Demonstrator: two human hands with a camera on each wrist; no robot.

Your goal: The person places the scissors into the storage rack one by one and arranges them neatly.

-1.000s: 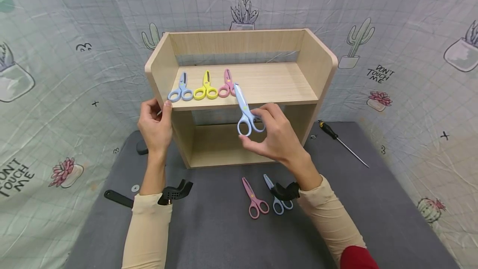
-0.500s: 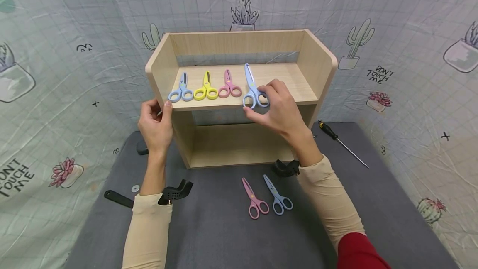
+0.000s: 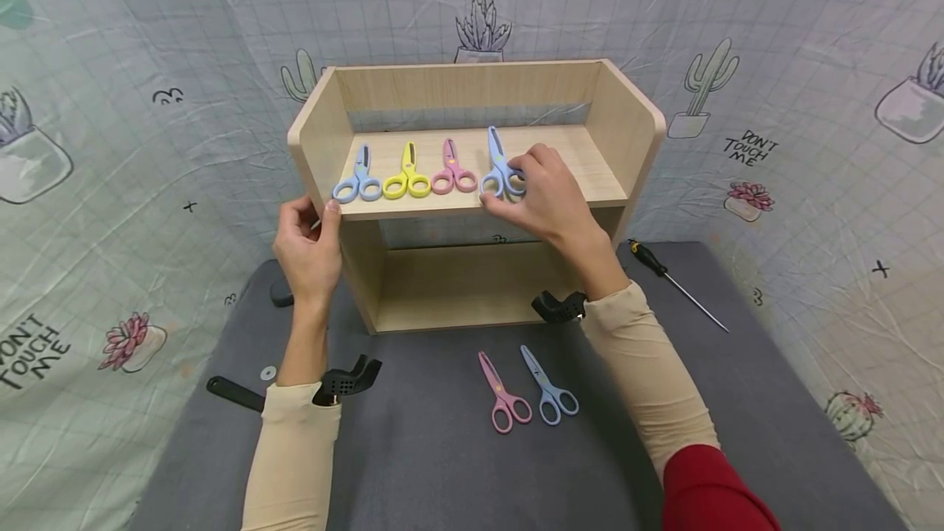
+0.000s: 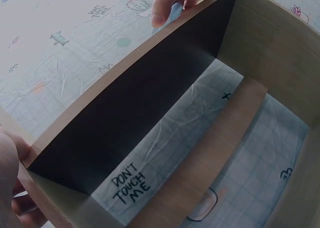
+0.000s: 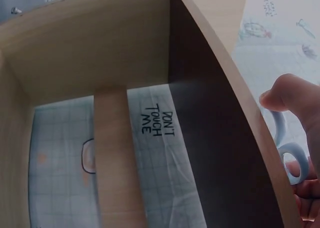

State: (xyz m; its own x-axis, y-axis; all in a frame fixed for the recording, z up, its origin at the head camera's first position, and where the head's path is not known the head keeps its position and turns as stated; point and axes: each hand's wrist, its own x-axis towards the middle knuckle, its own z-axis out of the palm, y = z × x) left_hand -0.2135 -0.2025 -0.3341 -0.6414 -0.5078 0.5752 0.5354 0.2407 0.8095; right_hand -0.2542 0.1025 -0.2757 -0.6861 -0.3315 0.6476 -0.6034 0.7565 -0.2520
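On the top board of the pale wooden two-tier shelf (image 3: 560, 162), near its front edge, lie the light-blue plastic-handled children's scissors (image 3: 499, 168), blades closed and pointing toward the back wall. The right hand (image 3: 549, 203) is on their handle loops, fingers curled about them from the right, pinching the loops against the board; the right-wrist view shows one blue loop between the fingertips, though whether the grip is firm or only a light touch is hard to tell from here. These scissors look light and stiff, with smooth plastic that could slip, so the loops are the sensible place to take hold, not the blades.

Just beside them to the left, in a row along the same front edge, sit pink scissors (image 3: 452, 170), yellow scissors (image 3: 406, 173) and another light-blue pair (image 3: 358, 177) nearest the shelf's left side wall. The left hand (image 3: 310, 248) grips the front left corner of the top board, thumb on top, fingers below.

Down on the grey table mat (image 3: 413, 449), before the shelf's open lower bay, lie a second pink pair (image 3: 501, 394) and a darker blue pair (image 3: 549, 387) side by side. A black-handled screwdriver (image 3: 674, 283) lies toward the mat's right far corner, well apart.
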